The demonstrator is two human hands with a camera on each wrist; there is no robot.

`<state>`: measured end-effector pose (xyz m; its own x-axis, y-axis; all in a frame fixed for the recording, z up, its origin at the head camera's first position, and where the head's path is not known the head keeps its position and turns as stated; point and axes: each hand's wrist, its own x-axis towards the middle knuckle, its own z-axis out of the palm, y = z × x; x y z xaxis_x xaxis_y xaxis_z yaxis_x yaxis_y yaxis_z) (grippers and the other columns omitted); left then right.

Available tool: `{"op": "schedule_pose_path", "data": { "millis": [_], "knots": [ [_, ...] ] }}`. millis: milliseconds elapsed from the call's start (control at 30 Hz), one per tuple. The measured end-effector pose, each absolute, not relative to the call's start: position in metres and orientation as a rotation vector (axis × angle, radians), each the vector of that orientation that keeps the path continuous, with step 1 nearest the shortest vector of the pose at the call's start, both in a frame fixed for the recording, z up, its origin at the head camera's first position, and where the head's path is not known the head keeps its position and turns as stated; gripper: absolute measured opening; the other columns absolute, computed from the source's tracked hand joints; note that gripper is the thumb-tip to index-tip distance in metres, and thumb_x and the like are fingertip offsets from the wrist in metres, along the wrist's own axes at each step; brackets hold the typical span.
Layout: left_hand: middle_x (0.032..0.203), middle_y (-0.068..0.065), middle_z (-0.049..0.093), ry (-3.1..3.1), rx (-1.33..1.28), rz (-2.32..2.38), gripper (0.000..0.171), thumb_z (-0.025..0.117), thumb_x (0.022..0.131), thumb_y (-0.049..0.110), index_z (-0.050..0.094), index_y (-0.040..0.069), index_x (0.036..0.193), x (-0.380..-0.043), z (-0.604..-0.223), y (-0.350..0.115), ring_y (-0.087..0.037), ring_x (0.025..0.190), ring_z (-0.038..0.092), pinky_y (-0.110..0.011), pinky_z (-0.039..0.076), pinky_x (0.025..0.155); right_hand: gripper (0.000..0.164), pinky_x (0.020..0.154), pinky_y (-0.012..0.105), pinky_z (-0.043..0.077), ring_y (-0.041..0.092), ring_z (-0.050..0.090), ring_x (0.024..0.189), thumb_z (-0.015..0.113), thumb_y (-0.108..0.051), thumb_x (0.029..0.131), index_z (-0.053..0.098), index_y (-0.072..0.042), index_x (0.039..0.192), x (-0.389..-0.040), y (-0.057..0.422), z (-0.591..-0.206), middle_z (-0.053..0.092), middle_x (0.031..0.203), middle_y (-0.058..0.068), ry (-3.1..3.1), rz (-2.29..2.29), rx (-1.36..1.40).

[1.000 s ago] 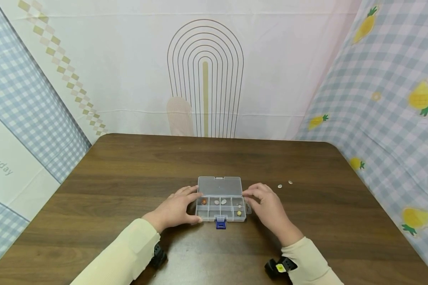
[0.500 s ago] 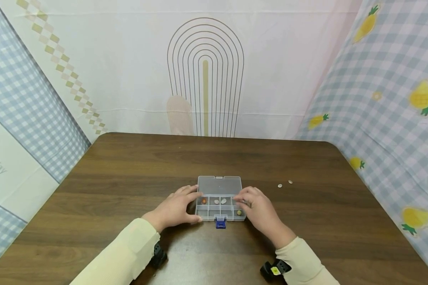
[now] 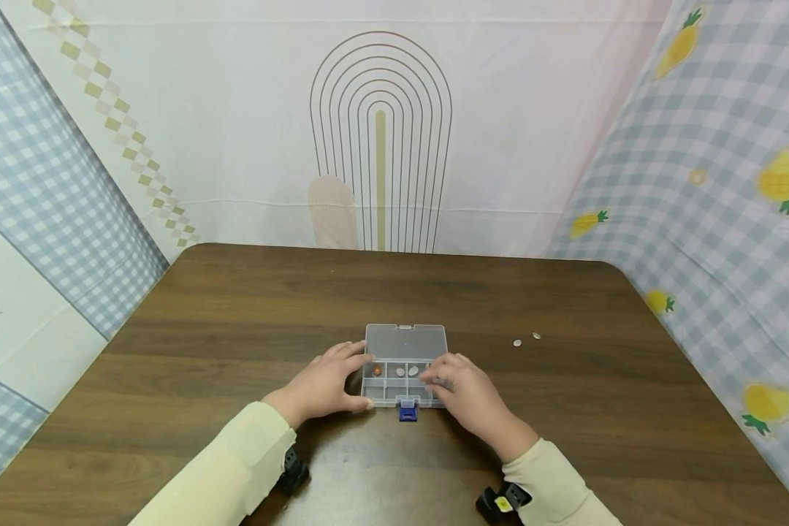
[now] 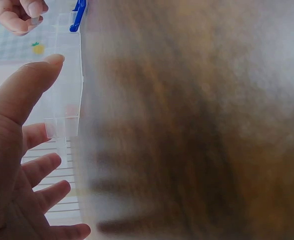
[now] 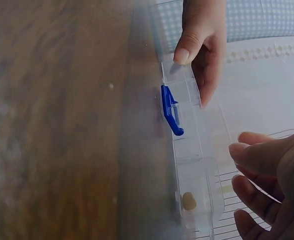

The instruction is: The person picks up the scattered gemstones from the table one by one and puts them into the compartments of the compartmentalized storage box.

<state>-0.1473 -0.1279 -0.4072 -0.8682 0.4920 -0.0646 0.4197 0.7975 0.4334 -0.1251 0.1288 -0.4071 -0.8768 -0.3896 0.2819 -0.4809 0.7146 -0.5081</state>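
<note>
A clear compartment box [image 3: 404,342] stands on the table, its lid raised at the back and its blue latch [image 3: 408,411] facing the front. My left hand [image 3: 318,383] holds the box's left side, thumb at the front corner and fingers farther back. Over the right compartments is my right hand [image 3: 467,387], thumb and fingertips together; a small pale piece [image 4: 35,21] seems pinched there, mostly hidden. An orange piece [image 3: 377,371] lies in the back left compartment. Beside it are pale oval pieces [image 3: 413,371]. A yellowish piece [image 5: 189,201] shows through the right end.
Two small pale pieces, one nearer [image 3: 516,342] and one farther [image 3: 536,336], lie on the brown table [image 3: 256,299] right of the box. A white printed cloth [image 3: 500,131] hangs behind the table, with checked cloth [image 3: 717,234] at the sides.
My right hand has moved left from the box's right edge to above its right compartments, covering the yellowish piece in the head view. My left hand stays on the box.
</note>
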Motion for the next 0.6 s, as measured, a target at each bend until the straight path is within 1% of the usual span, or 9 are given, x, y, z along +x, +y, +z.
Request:
{"op": "schedule_pose_path", "data": {
  "millis": [600],
  "knots": [
    [0.155,-0.008,0.033,2.809,0.708,0.616,0.073,0.077,0.08,0.042,0.05,0.014,0.142,-0.1473,-0.4065,-0.1275,-0.034,0.142,0.027,-0.063,0.028,0.106,0.016,0.083,0.036,0.052,0.015,0.059,0.095,0.075,-0.004,0.082,0.077,-0.014,0.093,-0.1257,0.126,-0.4086,0.066,0.095,-0.007,-2.814,0.776,0.772]
  ]
}}
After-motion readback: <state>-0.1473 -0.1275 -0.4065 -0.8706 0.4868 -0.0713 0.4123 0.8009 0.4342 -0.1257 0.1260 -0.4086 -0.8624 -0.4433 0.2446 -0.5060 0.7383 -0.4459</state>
